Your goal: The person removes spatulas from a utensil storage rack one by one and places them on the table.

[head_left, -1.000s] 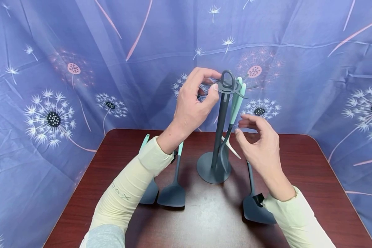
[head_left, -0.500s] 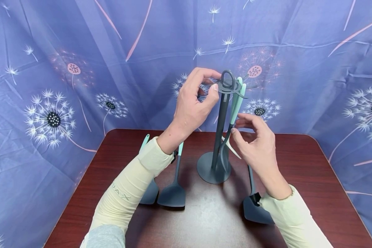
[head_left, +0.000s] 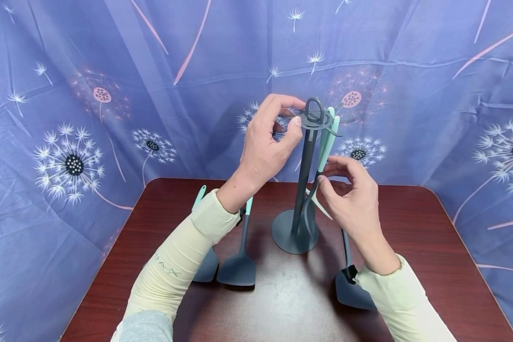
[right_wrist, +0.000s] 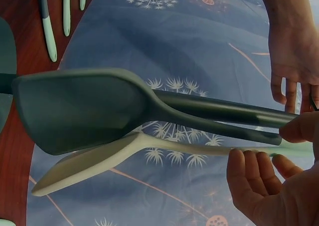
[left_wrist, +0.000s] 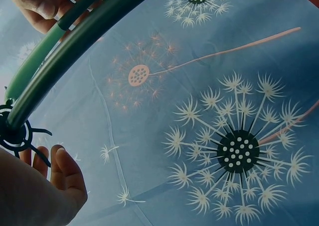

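Observation:
A dark utensil stand point(head_left: 302, 190) with a round base and a hooked top stands upright on the table. My left hand point(head_left: 267, 137) pinches the edge of its hooked top between thumb and fingers. From the hooks on the right side hang a dark turner point(right_wrist: 84, 111) with a mint handle and, beside it, a cream-coloured utensil point(right_wrist: 99, 163) with a broad end. My right hand point(head_left: 355, 199) pinches the hanging turner where its mint handle meets the dark neck. In the right wrist view, the thumb lies at that neck and the other fingers sit along the cream utensil's shaft.
Two dark turners with mint handles, one near the middle point(head_left: 237, 270) and one farther left point(head_left: 206, 266), lie on the reddish-brown table point(head_left: 419, 228). Another turner point(head_left: 352, 292) lies at right, partly under my right sleeve. A blue dandelion-print curtain point(head_left: 205, 104) hangs behind.
My right hand has moved left from beside the hanging turner and closed its thumb and fingers on it. The left hand and the stand have stayed in place.

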